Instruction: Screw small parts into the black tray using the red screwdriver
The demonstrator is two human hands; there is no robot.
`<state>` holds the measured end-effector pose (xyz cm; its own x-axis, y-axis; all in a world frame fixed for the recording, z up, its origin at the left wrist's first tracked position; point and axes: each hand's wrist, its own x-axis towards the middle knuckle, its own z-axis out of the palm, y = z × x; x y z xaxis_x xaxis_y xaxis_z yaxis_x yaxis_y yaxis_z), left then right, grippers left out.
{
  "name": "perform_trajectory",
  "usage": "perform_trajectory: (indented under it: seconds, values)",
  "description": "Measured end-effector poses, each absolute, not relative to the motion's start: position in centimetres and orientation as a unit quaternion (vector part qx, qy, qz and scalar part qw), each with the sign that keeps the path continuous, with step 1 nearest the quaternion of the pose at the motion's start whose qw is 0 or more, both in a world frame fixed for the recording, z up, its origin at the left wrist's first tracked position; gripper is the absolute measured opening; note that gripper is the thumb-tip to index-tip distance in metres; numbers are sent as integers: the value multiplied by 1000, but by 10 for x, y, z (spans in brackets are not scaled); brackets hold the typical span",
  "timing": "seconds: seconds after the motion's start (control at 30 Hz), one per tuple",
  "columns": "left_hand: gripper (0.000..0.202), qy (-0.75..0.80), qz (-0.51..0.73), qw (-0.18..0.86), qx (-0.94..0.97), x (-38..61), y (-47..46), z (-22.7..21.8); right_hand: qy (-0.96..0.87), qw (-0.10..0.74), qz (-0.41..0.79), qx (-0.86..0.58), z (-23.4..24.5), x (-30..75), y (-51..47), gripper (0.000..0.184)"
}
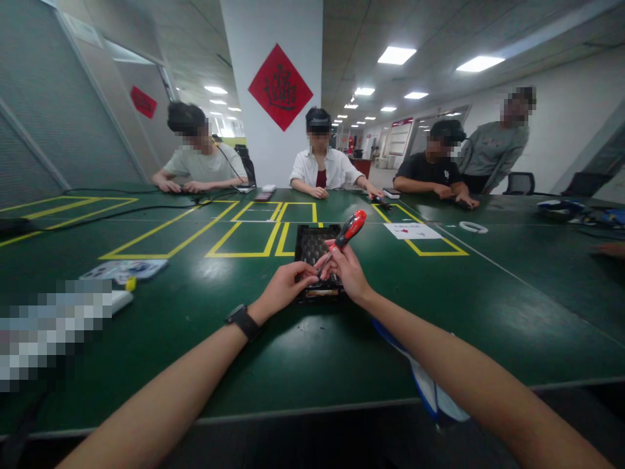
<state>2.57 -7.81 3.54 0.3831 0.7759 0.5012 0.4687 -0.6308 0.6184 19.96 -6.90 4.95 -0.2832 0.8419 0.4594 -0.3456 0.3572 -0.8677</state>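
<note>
A screwdriver [352, 227] with a red and black handle slants up to the right in my right hand [349, 270], its shaft pointing down to the left. My left hand [286, 285] is closed in a pinch at the screwdriver's tip; whatever lies between those fingers is too small to make out. Both hands are over the near part of a black open tray [306, 240] with a patterned, bumpy inside. The tray rests on the green table [254, 384], and my fingers cover part of its interior.
Yellow tape outlines [234, 254] mark the table. A white paper [413, 230] and a white ring [473, 227] lie to the right. A blue-edged white item [434, 391] is under my right forearm. Several people sit or stand across the table. Black cables [122, 218] run at left.
</note>
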Motion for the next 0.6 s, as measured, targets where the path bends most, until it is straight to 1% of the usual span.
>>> perform_trajectory:
  seconds: [0.17, 0.37, 0.6]
  values:
    - [26, 406, 403, 187, 799, 26, -78, 34, -615, 556, 520, -206, 51, 199, -70, 32]
    - [24, 382, 395, 195, 813, 24, -76, 31, -624, 538, 534, -190, 49, 201, -69, 35]
    - [24, 388, 422, 176, 800, 28, -78, 34, -627, 550, 515, -197, 48, 201, -67, 32]
